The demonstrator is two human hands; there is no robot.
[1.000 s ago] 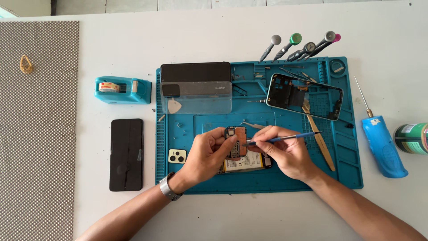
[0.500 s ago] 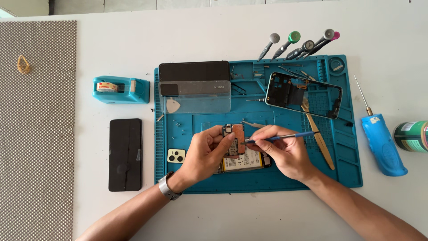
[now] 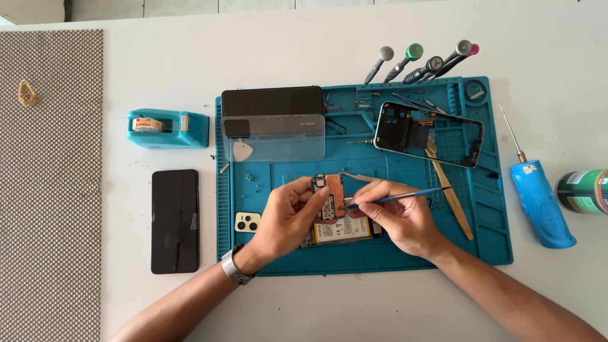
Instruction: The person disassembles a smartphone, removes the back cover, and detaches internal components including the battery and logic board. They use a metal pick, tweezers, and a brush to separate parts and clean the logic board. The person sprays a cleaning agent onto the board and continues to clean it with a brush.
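The left hand [image 3: 288, 218], a metal watch at its wrist, pinched a small orange circuit board [image 3: 329, 195] between thumb and fingers, holding it upright over the mat [image 3: 487, 240]. The right hand [image 3: 399, 218] had its fingers pressed together around a thin blue tool [image 3: 405, 196], whose tip touched the board's right edge. Just under both hands lay an opened phone with its battery [image 3: 342, 231] showing, near the mat's front edge, and a pale camera cover [image 3: 247, 222] sat to its left. The mat was blue rubber, ribbed along its sides, with bare room at its front right corner. Further back lay a clear plastic sheet [image 3: 278, 139] over a dark slab, a phone frame [image 3: 427, 134] and a wooden stick [image 3: 453, 196]. Off the mat, the white counter carried a black phone [image 3: 175, 220], a blue tape dispenser [image 3: 168, 128] and a blue driver [image 3: 541, 199]. Screwdrivers [image 3: 418, 63] lay against the far edge.
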